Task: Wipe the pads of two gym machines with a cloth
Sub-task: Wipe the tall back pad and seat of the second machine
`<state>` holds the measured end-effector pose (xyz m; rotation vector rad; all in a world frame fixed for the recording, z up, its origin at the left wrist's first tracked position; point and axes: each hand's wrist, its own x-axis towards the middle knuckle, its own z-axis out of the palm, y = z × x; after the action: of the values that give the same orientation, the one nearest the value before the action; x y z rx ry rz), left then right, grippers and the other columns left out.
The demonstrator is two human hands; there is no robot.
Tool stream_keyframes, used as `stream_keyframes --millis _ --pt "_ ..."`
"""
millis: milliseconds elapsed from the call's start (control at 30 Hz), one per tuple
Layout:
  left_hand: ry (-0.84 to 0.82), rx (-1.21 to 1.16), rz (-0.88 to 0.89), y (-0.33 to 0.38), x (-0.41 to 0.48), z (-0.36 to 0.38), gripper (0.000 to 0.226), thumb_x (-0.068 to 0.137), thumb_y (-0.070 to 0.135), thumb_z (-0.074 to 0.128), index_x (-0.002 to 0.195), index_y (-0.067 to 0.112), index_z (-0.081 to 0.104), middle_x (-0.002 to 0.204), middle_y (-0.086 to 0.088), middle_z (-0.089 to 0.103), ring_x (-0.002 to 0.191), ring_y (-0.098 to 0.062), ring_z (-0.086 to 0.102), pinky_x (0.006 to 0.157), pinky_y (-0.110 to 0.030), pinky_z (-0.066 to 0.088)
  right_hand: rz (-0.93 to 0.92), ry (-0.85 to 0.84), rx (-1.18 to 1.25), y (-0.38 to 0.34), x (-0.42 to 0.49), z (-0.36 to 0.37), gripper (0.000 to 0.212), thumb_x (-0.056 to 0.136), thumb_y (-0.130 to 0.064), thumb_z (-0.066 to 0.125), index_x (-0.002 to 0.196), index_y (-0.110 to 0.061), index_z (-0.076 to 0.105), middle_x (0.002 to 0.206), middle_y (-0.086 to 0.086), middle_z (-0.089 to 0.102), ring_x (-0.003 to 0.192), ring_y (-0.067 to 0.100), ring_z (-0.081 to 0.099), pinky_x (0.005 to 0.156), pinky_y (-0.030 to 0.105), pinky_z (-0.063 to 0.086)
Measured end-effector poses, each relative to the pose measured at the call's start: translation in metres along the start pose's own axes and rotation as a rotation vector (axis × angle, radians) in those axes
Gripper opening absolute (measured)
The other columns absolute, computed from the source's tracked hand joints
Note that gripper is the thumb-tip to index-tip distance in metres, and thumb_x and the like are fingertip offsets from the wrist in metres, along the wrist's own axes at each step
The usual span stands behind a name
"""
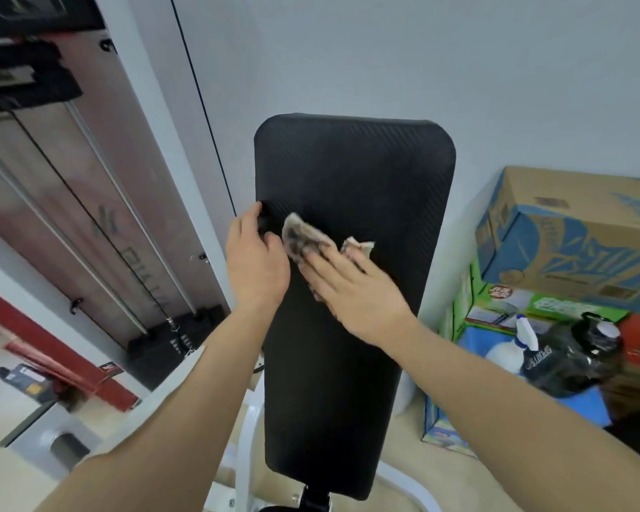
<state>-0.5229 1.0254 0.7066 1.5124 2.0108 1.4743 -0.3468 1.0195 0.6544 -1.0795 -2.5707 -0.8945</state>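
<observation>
Mid-wipe on the long black textured back pad [329, 382], upright at centre frame.
Head view: pressing the crumpled beige stained cloth [303, 238] flat onto the pad near its 9 o'clock edge with the right hand [355, 293], fingers [322, 264] straight and spread over it; steadying with the left hand [255, 264], curled round that same edge. Next, likely: sweeping toward 12 and 6 o'clock across the rest with even pressure, before turning to a second machine's pads, none in view.
</observation>
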Motion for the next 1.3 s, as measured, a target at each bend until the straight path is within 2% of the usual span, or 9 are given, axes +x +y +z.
stream_keyframes --millis 133,233,367,467,567,700,867,1067,1300 --pt "-0.048 0.047 0.028 -0.008 -0.004 -0.01 0.044 0.099 0.015 0.044 0.142 0.023 0.05 0.14 0.005 0.052 0.127 -0.017 0.051 0.109 -0.039 0.042 -0.281 -0.216 -0.121 -0.002 -0.012 0.004 0.054 0.094 -0.026 0.042 0.147 -0.013 0.044 0.151 0.012 0.045 0.142 0.035 0.034 0.12 0.05 0.017" --pt "-0.058 0.018 0.011 -0.01 0.002 -0.018 0.045 0.1 0.018 0.045 0.144 0.025 0.047 0.143 0.007 0.051 0.129 -0.016 0.05 0.11 -0.044 0.043 0.013 -0.034 -0.175 0.042 0.05 -0.032 0.052 0.094 -0.03 0.047 0.144 -0.014 0.047 0.143 0.015 0.052 0.136 0.041 0.038 0.116 0.055 0.021" --pt "-0.075 -0.001 -0.007 -0.008 0.011 -0.029 0.046 0.101 0.019 0.046 0.147 0.024 0.043 0.148 0.006 0.047 0.135 -0.016 0.046 0.113 -0.045 0.041 0.321 0.067 -0.099 0.059 0.086 -0.057 0.064 0.1 -0.032 0.041 0.157 -0.014 0.019 0.162 0.014 0.023 0.148 0.04 0.017 0.121 0.053 0.014" --pt "-0.104 0.0 0.022 -0.01 0.022 -0.037 0.047 0.101 0.02 0.046 0.147 0.024 0.042 0.15 0.004 0.046 0.136 -0.017 0.045 0.113 -0.045 0.04 0.043 -0.068 -0.096 0.009 0.053 -0.028 0.068 0.098 -0.029 0.045 0.157 -0.012 0.017 0.163 0.014 0.019 0.15 0.039 0.012 0.122 0.054 0.01" --pt "-0.128 -0.011 0.037 -0.012 0.034 -0.045 0.045 0.101 0.021 0.047 0.146 0.027 0.042 0.15 0.004 0.045 0.135 -0.017 0.046 0.112 -0.045 0.043 -0.146 -0.179 -0.124 -0.002 0.043 -0.019 0.062 0.091 -0.026 0.059 0.148 -0.01 0.041 0.15 0.016 0.044 0.142 0.041 0.033 0.12 0.053 0.016" --pt "-0.122 -0.035 0.035 -0.012 0.05 -0.056 0.044 0.101 0.02 0.047 0.145 0.025 0.043 0.148 0.004 0.046 0.133 -0.017 0.048 0.112 -0.044 0.043 0.349 0.061 -0.174 0.049 0.119 -0.061 0.056 0.099 -0.032 0.046 0.15 -0.011 0.037 0.145 0.019 0.047 0.132 0.041 0.04 0.114 0.052 0.028" --pt "-0.073 -0.09 0.045 -0.001 0.066 -0.062 0.043 0.102 0.017 0.046 0.144 0.024 0.044 0.144 0.004 0.049 0.124 -0.015 0.053 0.108 -0.036 0.046 0.43 0.017 -0.006 0.072 0.198 -0.096 0.043 0.098 -0.047 0.038 0.118 -0.016 0.06 0.111 0.009 0.06 0.097 0.031 0.056 0.065 0.038 0.042" --pt "0.055 -0.135 0.202 0.048 0.078 -0.033 0.041 0.099 0.016 0.046 0.14 0.021 0.048 0.134 0.003 0.054 0.122 -0.016 0.05 0.108 -0.038 0.044 0.336 -0.019 0.126 0.089 0.185 -0.095 0.043 0.099 -0.053 0.037 0.127 -0.026 0.054 0.117 0.001 0.061 0.1 0.024 0.058 0.068 0.034 0.045" --pt "0.049 0.117 0.502 0.114 0.048 0.02 0.039 0.088 0.02 0.051 0.124 0.025 0.063 0.132 0.004 0.057 0.128 -0.019 0.046 0.111 -0.041 0.029 0.675 0.12 0.125 0.147 0.043 -0.096 0.04 0.099 -0.049 0.044 0.126 -0.023 0.057 0.111 0.006 0.063 0.097 0.03 0.058 0.076 0.037 0.046"
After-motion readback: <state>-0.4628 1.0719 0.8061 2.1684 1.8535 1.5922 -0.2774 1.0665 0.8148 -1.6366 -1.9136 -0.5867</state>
